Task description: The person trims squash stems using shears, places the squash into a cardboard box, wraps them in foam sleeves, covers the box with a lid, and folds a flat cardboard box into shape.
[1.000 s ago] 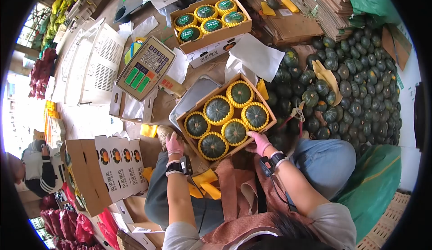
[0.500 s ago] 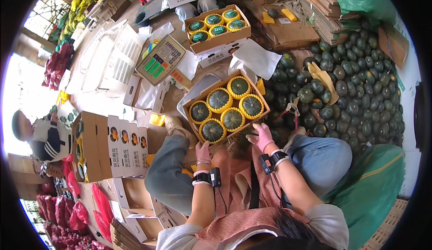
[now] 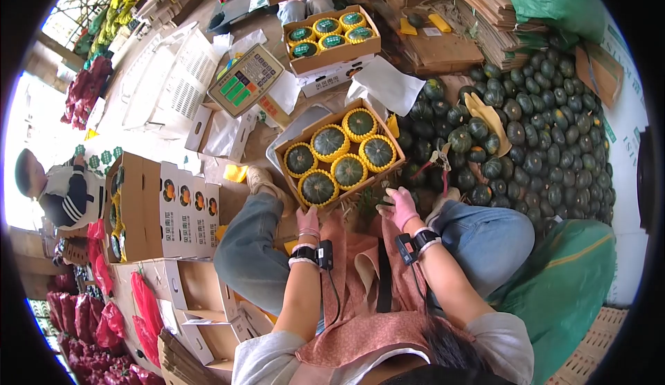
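An open cardboard box (image 3: 294,192) stands before me, tilted in view, with several dark green pumpkins (image 3: 329,142) inside, each in a yellow foam net. My left hand (image 3: 307,221), in a pink glove, is at the box's near left corner. Its fingers look stretched out against the cardboard and are partly hidden. My right hand (image 3: 400,209), also pink-gloved, hovers just off the near right side, its fingers spread and nothing in them. The box rests on or against a grey scale platform (image 3: 276,148).
A scale display (image 3: 246,80) stands behind the box on the left. Beyond is another filled box (image 3: 332,58), with a co-worker's legs (image 3: 305,9) behind it. Loose pumpkins (image 3: 540,135) are heaped right. Printed cartons (image 3: 188,208) stand left, near another person (image 3: 69,194).
My left hand has come closer to the box's corner; my right hand stays spread beside it. At the back, the co-worker's printed carton has turned, showing its brown inside.
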### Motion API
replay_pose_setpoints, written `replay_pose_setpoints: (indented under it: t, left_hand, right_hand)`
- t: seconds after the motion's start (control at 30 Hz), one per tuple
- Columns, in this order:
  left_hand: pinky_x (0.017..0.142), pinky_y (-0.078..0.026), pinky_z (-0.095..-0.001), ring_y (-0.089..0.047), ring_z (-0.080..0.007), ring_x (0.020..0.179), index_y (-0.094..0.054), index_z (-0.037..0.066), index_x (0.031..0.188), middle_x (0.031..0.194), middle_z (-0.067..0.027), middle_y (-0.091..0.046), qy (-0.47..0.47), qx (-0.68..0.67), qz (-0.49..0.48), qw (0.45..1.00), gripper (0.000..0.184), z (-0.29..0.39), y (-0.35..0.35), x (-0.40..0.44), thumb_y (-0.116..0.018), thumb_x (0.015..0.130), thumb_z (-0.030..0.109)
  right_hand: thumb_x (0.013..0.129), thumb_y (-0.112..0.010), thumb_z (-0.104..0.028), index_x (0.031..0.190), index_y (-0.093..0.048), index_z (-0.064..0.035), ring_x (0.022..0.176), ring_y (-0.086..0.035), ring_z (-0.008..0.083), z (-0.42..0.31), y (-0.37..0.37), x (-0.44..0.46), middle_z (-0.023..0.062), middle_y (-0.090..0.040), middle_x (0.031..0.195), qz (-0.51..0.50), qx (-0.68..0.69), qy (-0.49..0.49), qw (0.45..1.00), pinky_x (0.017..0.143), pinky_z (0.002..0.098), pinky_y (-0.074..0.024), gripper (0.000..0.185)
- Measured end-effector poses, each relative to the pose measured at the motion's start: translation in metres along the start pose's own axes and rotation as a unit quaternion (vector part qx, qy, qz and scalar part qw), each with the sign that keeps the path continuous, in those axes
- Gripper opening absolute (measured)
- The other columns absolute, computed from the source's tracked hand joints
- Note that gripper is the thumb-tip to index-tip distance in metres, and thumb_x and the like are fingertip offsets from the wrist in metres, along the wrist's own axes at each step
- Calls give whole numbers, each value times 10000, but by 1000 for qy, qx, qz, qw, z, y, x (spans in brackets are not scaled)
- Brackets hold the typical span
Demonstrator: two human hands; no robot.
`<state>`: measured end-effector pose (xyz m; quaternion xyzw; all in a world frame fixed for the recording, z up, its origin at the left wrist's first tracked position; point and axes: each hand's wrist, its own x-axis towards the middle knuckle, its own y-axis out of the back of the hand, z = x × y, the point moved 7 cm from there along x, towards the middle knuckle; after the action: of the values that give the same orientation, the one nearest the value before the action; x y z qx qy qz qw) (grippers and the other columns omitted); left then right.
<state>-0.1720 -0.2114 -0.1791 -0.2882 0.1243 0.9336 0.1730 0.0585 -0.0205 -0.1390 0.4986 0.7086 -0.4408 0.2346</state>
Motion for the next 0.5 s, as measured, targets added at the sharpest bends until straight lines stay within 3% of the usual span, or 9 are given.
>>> replay_pose_setpoints:
  t: [0.13,0.23,0.5]
  left_hand:
    - [506,-428,-274,-507,-115,608,-440,26,1238,849,-40,-582,2,-18,-30,999,514,-8,0,13,-623,801,225]
    - [522,-433,-270,-508,-115,612,-432,16,1244,861,-43,-584,-13,-29,-20,999,525,-13,1,19,-647,803,200]
    - [542,-444,-271,-518,-118,637,-407,-3,1264,906,-57,-581,-29,-24,-18,999,568,-23,5,34,-663,793,185]
  right_hand:
    - [800,-622,-178,1341,-247,-164,706,-617,300,0,-3,-6,168,-466,1119,21,-32,21,999,520,357,-525,658]
    - [795,-629,-145,1426,-76,-160,682,-623,287,3,-3,-4,189,-445,1199,-4,-48,19,999,511,350,-521,839]
    - [780,-645,-103,1405,-143,-155,616,-622,247,7,1,0,156,-531,1118,4,-79,23,997,490,329,-507,804]
